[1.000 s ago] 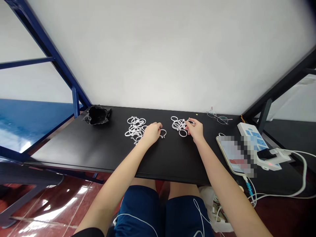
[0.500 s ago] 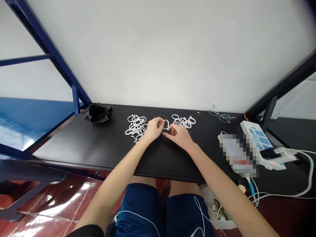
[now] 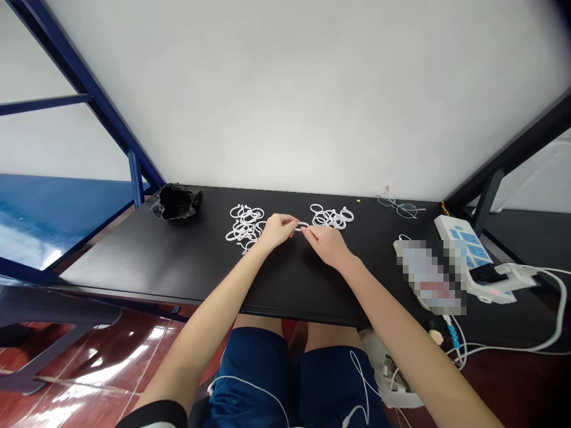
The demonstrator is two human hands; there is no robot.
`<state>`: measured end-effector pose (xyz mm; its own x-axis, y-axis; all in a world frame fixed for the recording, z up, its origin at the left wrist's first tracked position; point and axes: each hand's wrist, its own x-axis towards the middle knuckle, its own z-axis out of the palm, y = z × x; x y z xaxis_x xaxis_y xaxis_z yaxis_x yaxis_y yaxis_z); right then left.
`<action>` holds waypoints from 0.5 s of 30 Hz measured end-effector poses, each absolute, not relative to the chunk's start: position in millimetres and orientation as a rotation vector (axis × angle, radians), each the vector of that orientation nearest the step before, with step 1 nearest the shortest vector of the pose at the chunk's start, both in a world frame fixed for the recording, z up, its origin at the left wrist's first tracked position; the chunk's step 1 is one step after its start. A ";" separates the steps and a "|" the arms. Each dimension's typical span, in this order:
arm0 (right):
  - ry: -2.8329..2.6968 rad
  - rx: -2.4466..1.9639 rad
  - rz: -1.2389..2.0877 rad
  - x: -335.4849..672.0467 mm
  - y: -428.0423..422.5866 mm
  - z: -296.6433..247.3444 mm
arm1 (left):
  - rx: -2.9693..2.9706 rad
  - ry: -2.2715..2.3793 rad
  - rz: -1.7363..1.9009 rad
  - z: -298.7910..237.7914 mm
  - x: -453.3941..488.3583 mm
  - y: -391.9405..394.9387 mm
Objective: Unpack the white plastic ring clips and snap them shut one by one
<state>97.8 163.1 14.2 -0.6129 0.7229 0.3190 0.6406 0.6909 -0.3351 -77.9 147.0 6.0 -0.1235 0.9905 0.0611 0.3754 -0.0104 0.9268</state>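
Note:
A white plastic shower curtain ring (image 3: 302, 225) is held over the black desk (image 3: 200, 255), seen nearly edge-on. My left hand (image 3: 279, 229) pinches its left side, and the fingers of my right hand (image 3: 328, 244) are closed on its right side. Just left of my left hand lies a loose pile of white rings (image 3: 244, 229), several of them with their ends apart. Behind my right hand is a second cluster of white rings (image 3: 331, 217), which look mostly closed.
An open black plastic bag (image 3: 177, 202) stands at the back left. Eyeglasses (image 3: 397, 205) lie near the wall at the right. Further right are a phone (image 3: 430, 276), blurred out, a power strip (image 3: 468, 244) and white cables (image 3: 559, 315). Blue metal posts (image 3: 111, 128) rise at the left.
The ring has turned from an upright, gapped loop to a flatter, nearly edge-on position. My right fingers have closed in on it, and my hands are nearer each other.

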 end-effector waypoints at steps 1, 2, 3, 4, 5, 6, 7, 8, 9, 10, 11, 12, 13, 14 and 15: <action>-2.476 -1.053 0.253 97.8 163.2 14.0 | 1.435 1.564 1.135 3.7 -77.7 148.3; -2.483 -1.050 0.249 97.8 163.4 13.9 | 1.424 1.553 1.135 1.6 -77.5 149.4; -2.490 -1.047 0.245 97.9 163.6 13.9 | 1.415 1.545 1.133 -0.3 -77.3 150.3; -2.496 -1.043 0.243 98.1 163.7 13.9 | 1.409 1.539 1.130 -1.7 -77.1 150.9; -2.501 -1.039 0.242 98.3 163.9 14.0 | 1.404 1.536 1.127 -2.5 -77.0 151.3; -2.502 -1.037 0.245 98.5 164.1 14.2 | 1.399 1.533 1.126 -2.9 -76.8 151.5; -2.500 -1.034 0.252 98.7 164.2 14.4 | 1.391 1.531 1.127 -2.9 -76.6 151.6; -2.495 -1.032 0.261 98.8 164.3 14.6 | 1.381 1.527 1.130 -2.5 -76.5 151.5; -2.488 -1.030 0.271 99.0 164.2 14.8 | 1.369 1.521 1.135 -2.0 -76.4 151.3; -2.481 -1.028 0.281 99.2 164.1 15.0 | 1.357 1.515 1.141 -1.4 -76.3 151.2; -2.474 -1.025 0.287 99.3 163.9 15.1 | 1.346 1.508 1.150 -0.9 -76.3 151.0; -2.471 -1.022 0.289 99.4 163.7 15.1 | 1.336 1.502 1.159 -0.5 -76.3 150.9; -2.472 -1.017 0.291 99.5 163.5 14.9 | 1.329 1.497 1.166 -0.3 -76.3 150.9; -2.475 -1.011 0.291 99.6 163.3 14.7 | 1.324 1.494 1.171 -0.3 -76.4 150.9; -2.479 -1.006 0.291 99.6 163.2 14.3 | 1.320 1.494 1.172 -0.4 -76.4 150.8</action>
<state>99.6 163.2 14.3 -0.6344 0.7017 0.3243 0.6076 0.7120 -0.3519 -76.4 150.8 -0.4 -0.1293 0.9916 0.0085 0.2442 0.0235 0.9694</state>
